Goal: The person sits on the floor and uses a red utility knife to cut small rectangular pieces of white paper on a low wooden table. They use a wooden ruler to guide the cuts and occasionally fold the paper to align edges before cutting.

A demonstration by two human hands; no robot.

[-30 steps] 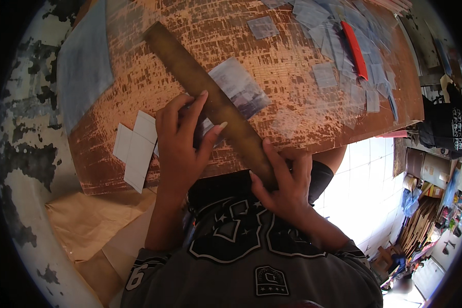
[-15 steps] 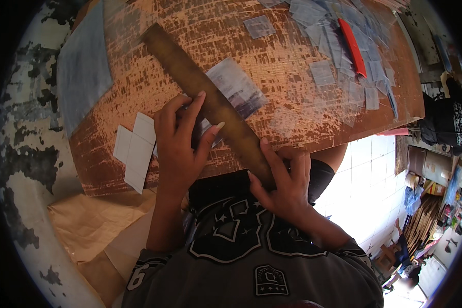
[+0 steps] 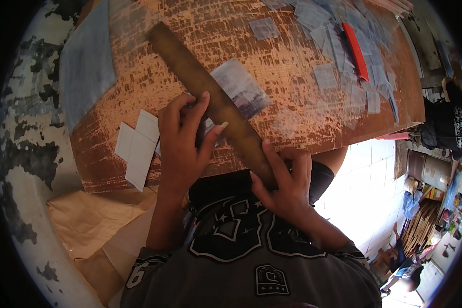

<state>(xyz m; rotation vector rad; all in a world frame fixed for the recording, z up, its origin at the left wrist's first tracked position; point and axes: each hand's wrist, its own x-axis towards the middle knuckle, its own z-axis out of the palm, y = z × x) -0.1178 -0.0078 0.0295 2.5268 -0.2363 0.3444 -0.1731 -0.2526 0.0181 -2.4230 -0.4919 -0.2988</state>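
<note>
A long, flat brown straightedge (image 3: 206,84), ruler-like and mottled, lies slantwise on the worn wooden table. Beneath it is a clear, greyish plastic sheet (image 3: 243,87), which shows on both sides. My left hand (image 3: 184,136) presses the fingertips and thumb against the left edge of the straightedge near its middle, fingers bent. At its near end, close to the table's front edge, my right hand (image 3: 287,179) grips it, thumb on one side and index finger on the other. White card pieces (image 3: 140,149) lie left of my left hand.
A red-handled cutter (image 3: 355,52) rests on a heap of clear plastic pieces (image 3: 327,77) at the far right. A larger bluish sheet (image 3: 90,64) covers the table's left side. Brown paper (image 3: 100,218) sits below left, by a peeling wall (image 3: 33,149). Another person (image 3: 406,269) is at lower right.
The whole view has shifted slightly. Both hands keep nearly the same places on the straightedge, and the sheet under it has not visibly moved.
</note>
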